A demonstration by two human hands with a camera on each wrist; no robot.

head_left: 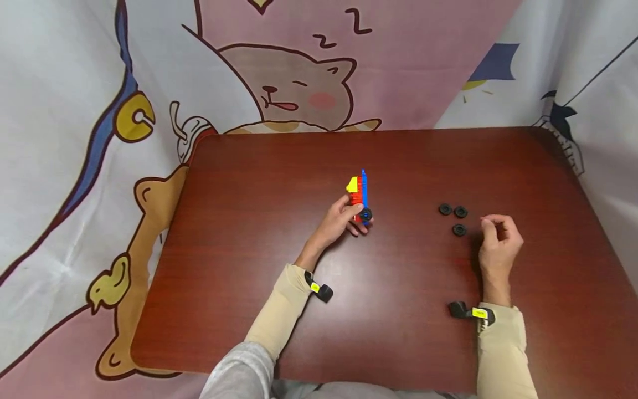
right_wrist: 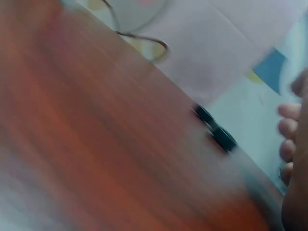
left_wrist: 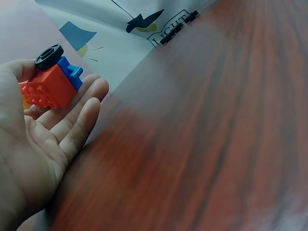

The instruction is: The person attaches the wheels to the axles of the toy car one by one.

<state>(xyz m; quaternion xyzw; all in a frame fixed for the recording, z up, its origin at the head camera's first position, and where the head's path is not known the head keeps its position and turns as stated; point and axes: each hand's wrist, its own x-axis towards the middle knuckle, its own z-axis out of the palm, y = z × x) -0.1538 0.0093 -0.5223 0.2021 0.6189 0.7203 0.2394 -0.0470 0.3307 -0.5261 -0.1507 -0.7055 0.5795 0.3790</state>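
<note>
My left hand (head_left: 341, 219) holds a toy block vehicle (head_left: 356, 191) over the middle of the table, thumb on its near end. It has red studded bricks, a blue strip along its right side and a yellow piece at the far end. One black wheel (head_left: 366, 214) sits on its side near the thumb. In the left wrist view, the red block (left_wrist: 55, 86) lies between thumb and fingers. My right hand (head_left: 500, 244) is right of three loose black wheels (head_left: 459, 230), its fingers loosely curled, with nothing visible in them. The right wrist view is blurred.
The wheels lie on a dark red-brown wooden table (head_left: 239, 221), two (head_left: 445, 209) side by side and one nearer me. A printed cloth (head_left: 299, 83) with cartoon animals hangs behind and beside the table. Each wrist carries a black strapped device (head_left: 319, 288).
</note>
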